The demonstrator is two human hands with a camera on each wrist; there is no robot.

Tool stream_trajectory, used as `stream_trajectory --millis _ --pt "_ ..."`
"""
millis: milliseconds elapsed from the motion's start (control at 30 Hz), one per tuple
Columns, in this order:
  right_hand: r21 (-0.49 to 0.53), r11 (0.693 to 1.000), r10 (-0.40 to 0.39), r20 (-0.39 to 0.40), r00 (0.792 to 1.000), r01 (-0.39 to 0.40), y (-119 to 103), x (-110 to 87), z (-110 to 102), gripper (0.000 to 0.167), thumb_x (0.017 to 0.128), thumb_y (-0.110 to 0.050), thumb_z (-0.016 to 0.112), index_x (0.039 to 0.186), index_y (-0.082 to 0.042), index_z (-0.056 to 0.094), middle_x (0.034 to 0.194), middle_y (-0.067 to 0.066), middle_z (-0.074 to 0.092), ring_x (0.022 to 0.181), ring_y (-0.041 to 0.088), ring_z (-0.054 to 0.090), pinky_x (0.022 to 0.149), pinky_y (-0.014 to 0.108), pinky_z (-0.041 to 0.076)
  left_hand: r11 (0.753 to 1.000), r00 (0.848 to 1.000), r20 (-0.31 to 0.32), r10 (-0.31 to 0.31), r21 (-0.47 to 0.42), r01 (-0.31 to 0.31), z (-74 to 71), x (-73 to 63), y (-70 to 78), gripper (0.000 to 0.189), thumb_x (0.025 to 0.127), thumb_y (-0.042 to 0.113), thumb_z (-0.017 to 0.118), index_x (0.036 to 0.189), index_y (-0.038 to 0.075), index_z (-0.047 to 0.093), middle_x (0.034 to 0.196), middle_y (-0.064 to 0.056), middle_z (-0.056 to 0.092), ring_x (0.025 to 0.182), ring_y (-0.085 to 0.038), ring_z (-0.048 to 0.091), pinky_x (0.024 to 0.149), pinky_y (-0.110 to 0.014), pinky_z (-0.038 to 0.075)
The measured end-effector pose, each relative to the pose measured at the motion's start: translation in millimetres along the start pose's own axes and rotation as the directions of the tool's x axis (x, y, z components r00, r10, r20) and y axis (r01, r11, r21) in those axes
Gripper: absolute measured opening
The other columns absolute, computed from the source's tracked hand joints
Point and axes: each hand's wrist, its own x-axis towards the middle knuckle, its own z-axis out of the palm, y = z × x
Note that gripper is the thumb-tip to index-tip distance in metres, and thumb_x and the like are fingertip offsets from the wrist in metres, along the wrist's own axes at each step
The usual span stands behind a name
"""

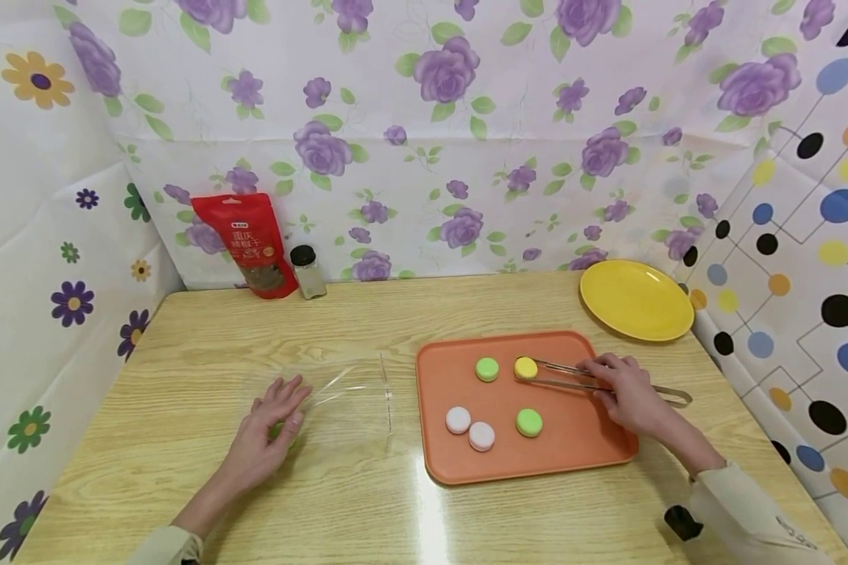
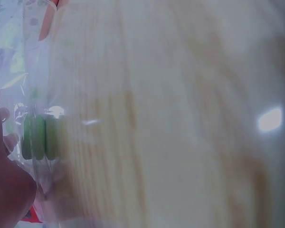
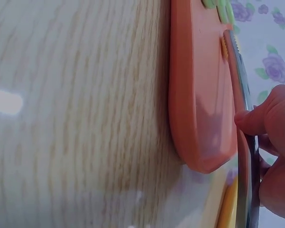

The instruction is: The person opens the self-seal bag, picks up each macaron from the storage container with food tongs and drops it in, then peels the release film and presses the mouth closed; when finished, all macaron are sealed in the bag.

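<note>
My right hand [image 1: 625, 392] grips a pair of metal tongs [image 1: 565, 384] over the right side of an orange tray [image 1: 438, 463]. The tong tips are on either side of a yellow macaron [image 1: 526, 367]. Green macarons [image 1: 529, 423] and pink macarons [image 1: 482, 436] also lie on this tray. To the left, my left hand [image 1: 265, 428] rests with relaxed fingers at the left end of a clear plastic container [image 1: 353, 400]. Partly hidden beneath that hand is a green macaron [image 1: 277, 430]; the left wrist view shows the green macaron [image 2: 38, 137] through the clear plastic.
A yellow plate [image 1: 636, 302] stands at the back right corner. A red pouch [image 1: 247, 243] and a black-capped shaker [image 1: 307, 272] are against the back wall covering. Near my right sleeve lies a small black object [image 1: 682, 523].
</note>
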Motion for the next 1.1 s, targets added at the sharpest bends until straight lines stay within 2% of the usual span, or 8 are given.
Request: stream_trajectory --millis 267,533,700,833,1100 --pt "0.010 0.999 -0.040 -0.034 0.999 0.041 -1.6 1.2 -0.2 0.046 0.081 0.011 0.073 0.124 -0.003 0.067 0.112 0.017 0.059 0.097 0.041 0.049 0.073 0.057 0.041 1.000 1.000 -0.006 0.004 0.003 -0.004 -0.1 0.1 -0.1 0.038 0.098 0.000 0.058 0.136 -0.004 0.058 0.146 -0.031 0.043 0.137 -0.063 0.020 0.094 -0.088 0.006" --pt "0.006 0.985 -0.171 -0.120 0.978 0.173 -17.6 9.4 0.4 0.047 0.074 0.015 0.076 0.117 -0.004 0.070 0.106 0.015 0.062 0.090 0.037 0.054 0.073 0.052 0.042 1.000 1.000 -0.008 -0.003 -0.003 0.003 -1.3 0.1 0.7 0.039 0.098 0.001 0.058 0.137 -0.003 0.058 0.147 -0.030 0.043 0.138 -0.061 0.020 0.097 -0.086 0.006" --pt "0.029 0.977 -0.208 -0.116 0.971 0.213 -34.1 17.1 0.5 0.048 0.075 0.016 0.075 0.118 -0.004 0.069 0.107 0.013 0.062 0.091 0.036 0.053 0.074 0.052 0.042 1.000 1.000 -0.017 0.002 -0.007 -0.002 -2.0 0.3 0.7 0.039 0.097 -0.001 0.060 0.136 -0.002 0.059 0.146 -0.030 0.044 0.138 -0.061 0.021 0.098 -0.085 0.007" --pt "0.061 0.972 -0.220 -0.094 0.971 0.227 -49.0 24.0 3.2 0.046 0.078 0.015 0.074 0.120 -0.004 0.069 0.110 0.012 0.062 0.097 0.038 0.053 0.077 0.056 0.042 1.000 1.000 -0.028 0.011 -0.019 -0.011 -2.0 0.8 0.3 0.039 0.096 -0.002 0.060 0.135 -0.003 0.059 0.146 -0.030 0.044 0.138 -0.061 0.021 0.098 -0.085 0.007" --pt "0.109 0.959 -0.258 -0.046 0.965 0.262 -83.1 39.7 15.7 0.041 0.084 0.009 0.073 0.121 -0.006 0.069 0.112 0.009 0.062 0.099 0.034 0.051 0.081 0.053 0.043 0.999 0.999 -0.044 0.022 -0.037 -0.024 -1.8 0.4 -0.1 0.039 0.095 -0.004 0.061 0.134 -0.003 0.060 0.145 -0.031 0.045 0.138 -0.061 0.022 0.098 -0.085 0.007"
